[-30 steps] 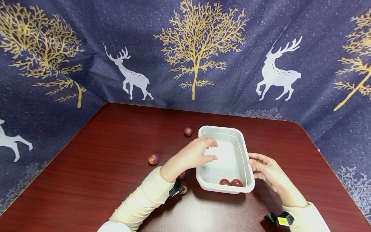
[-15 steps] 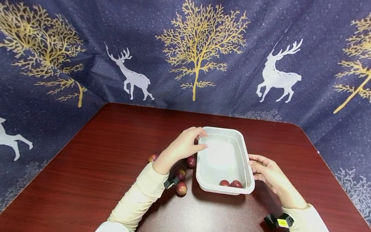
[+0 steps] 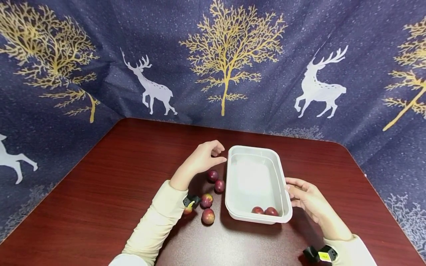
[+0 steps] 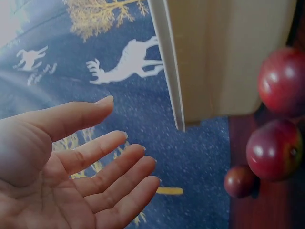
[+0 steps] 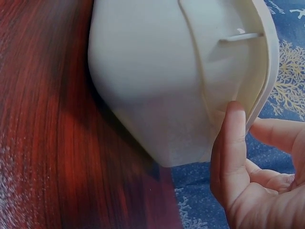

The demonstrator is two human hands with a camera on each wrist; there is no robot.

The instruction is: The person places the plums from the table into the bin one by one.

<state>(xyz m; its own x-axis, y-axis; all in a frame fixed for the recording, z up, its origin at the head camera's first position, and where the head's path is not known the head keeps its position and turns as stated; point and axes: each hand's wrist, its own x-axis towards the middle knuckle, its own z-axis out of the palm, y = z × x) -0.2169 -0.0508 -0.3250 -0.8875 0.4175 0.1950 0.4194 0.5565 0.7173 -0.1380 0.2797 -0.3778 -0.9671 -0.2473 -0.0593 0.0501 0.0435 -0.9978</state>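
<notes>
My left hand (image 3: 203,157) hovers with nothing in it, left of the white plastic container (image 3: 229,207) near its back corner. In the left wrist view its fingers (image 4: 114,183) are extended and spread from the thumb, apart from the container wall (image 4: 224,57). My right hand (image 3: 307,197) pinches the container's right rim between thumb and fingers; the right wrist view shows one finger (image 5: 231,152) against the outside wall under the lip. Two red plums (image 3: 271,211) lie inside at the near end. Beside the container's left side are dark plums (image 3: 213,176), (image 4: 275,149).
Closer to the front lie more plums (image 3: 206,200), (image 3: 208,216), one partly behind the left wrist camera (image 3: 191,201). Everything stands on a dark red wooden table (image 3: 133,166). A blue cloth (image 3: 253,92) with deer and trees hangs behind its back edge.
My left hand has moved left, out from over the container to beyond its left rim, uncovering plums. My right hand and the container have stayed put.
</notes>
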